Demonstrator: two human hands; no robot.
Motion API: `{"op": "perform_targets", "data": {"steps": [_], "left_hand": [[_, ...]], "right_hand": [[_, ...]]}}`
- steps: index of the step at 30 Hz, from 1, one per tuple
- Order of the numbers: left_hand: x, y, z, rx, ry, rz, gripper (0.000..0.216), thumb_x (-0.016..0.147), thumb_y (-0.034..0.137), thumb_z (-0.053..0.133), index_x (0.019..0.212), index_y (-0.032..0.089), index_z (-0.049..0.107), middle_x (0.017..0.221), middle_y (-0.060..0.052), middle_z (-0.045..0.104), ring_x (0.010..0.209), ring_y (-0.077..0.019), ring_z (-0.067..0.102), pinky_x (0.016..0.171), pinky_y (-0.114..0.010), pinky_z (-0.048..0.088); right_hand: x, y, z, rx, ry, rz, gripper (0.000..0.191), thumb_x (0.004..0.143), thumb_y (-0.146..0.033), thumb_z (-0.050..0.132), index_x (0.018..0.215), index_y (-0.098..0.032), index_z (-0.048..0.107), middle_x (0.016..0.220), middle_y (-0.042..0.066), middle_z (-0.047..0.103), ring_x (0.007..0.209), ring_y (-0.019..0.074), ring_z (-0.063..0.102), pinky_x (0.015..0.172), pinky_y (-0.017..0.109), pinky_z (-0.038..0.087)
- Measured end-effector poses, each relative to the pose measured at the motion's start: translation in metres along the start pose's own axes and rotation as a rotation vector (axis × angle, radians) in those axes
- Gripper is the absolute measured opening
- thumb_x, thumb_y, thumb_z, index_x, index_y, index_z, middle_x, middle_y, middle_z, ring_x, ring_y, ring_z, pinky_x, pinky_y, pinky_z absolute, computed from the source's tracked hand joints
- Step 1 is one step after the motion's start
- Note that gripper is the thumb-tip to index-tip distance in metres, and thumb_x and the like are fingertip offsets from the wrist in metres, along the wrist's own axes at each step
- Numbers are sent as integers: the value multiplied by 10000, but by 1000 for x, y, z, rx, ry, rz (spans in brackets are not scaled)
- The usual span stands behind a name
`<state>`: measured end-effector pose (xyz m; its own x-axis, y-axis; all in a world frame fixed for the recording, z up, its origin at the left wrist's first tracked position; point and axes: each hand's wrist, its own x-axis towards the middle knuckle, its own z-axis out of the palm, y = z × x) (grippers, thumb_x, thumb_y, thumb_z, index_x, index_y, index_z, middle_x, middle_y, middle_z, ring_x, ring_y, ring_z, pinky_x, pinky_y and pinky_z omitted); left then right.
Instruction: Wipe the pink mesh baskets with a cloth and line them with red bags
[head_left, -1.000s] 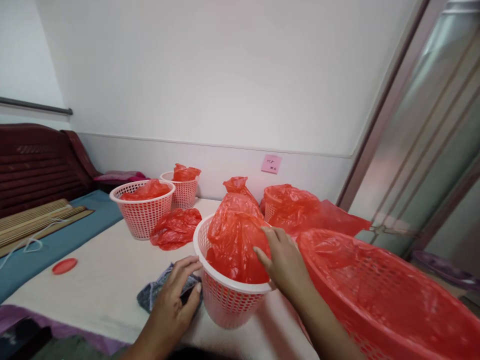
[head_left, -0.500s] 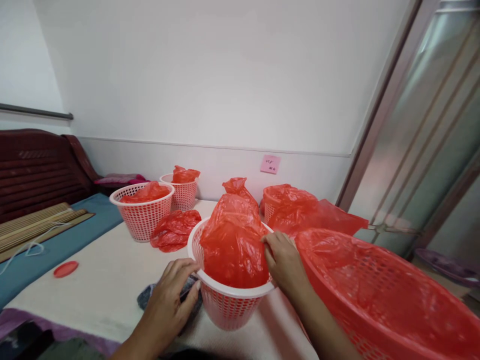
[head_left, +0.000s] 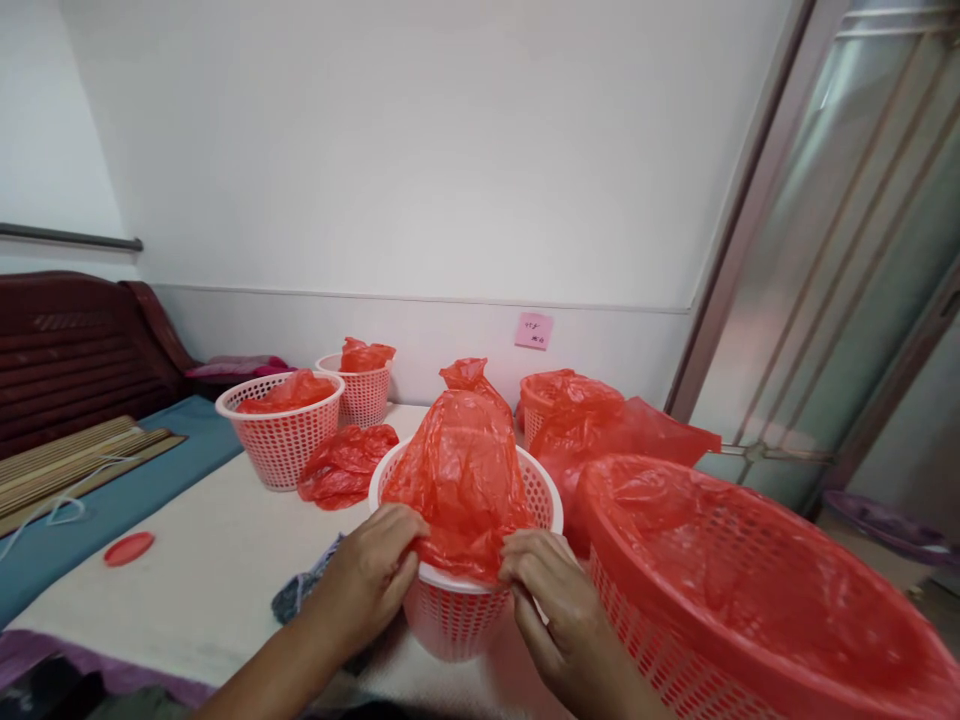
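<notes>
In front of me stands a white perforated plastic basket point(head_left: 459, 610) with a red plastic bag point(head_left: 465, 460) puffed up inside it. My left hand point(head_left: 375, 570) pinches the bag's edge at the near left of the rim. On the near right, my right hand point(head_left: 555, 605) grips the same edge with bent fingers. Between the hands the red film lies over the front rim. Partly behind my left forearm is a grey-blue cloth point(head_left: 300, 590).
A large red basket point(head_left: 630, 610) lined with red film is at the right. Two white baskets point(head_left: 281, 440) holding red bags stand back left, near a crumpled red bag point(head_left: 349, 465). Another bag-filled basket point(head_left: 574, 390) is behind. A red disc point(head_left: 129, 549) lies left.
Both hands have come to the front rim, the right one moving nearer from the right side. The bag's near edge has been drawn up from inside onto the rim.
</notes>
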<state>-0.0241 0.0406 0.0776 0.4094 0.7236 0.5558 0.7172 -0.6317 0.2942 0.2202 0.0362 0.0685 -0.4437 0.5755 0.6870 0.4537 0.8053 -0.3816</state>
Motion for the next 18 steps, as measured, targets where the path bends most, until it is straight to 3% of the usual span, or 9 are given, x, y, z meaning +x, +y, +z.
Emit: {"op": "perform_targets", "data": {"steps": [5, 8, 12, 15, 18], "left_hand": [[-13, 1, -1, 76, 75, 194, 243, 841, 38, 452, 1026, 182, 520, 948, -79, 621, 916, -203, 565, 827, -369, 495], [-16, 5, -2, 119, 53, 244, 231, 839, 36, 468, 1018, 166, 533, 947, -90, 619, 905, -208, 562, 814, -374, 504], [-17, 13, -1, 143, 34, 259, 214, 852, 61, 470, 1025, 160, 549, 963, -100, 623, 903, -215, 577, 797, -384, 525], [-19, 16, -2, 166, 33, 264, 221, 856, 69, 474, 1041, 160, 552, 980, -103, 634, 927, -223, 591, 808, -391, 535], [-23, 16, -4, 221, 44, 279, 231, 859, 91, 497, 1074, 162, 545, 1019, -106, 653, 975, -228, 606, 851, -389, 536]], "right_hand": [[-10, 8, 3, 0, 73, 56, 221, 869, -34, 381, 886, -218, 502, 864, 26, 546, 850, 176, 515, 761, 336, 432], [-7, 12, 3, -28, 134, 106, 250, 896, -62, 394, 1043, -225, 514, 915, 32, 561, 865, 168, 532, 765, 321, 446], [6, 9, 2, -165, 14, 106, 504, 826, -2, 400, 1270, -235, 457, 1187, 94, 515, 1091, 225, 477, 920, 419, 415], [13, 5, 3, -175, -100, 104, 368, 767, 28, 412, 995, -214, 572, 1188, 84, 516, 1118, 246, 450, 944, 446, 389], [10, 4, 4, -106, -85, 103, 230, 794, 11, 413, 793, -200, 504, 998, 51, 561, 998, 210, 489, 876, 391, 408]]}}
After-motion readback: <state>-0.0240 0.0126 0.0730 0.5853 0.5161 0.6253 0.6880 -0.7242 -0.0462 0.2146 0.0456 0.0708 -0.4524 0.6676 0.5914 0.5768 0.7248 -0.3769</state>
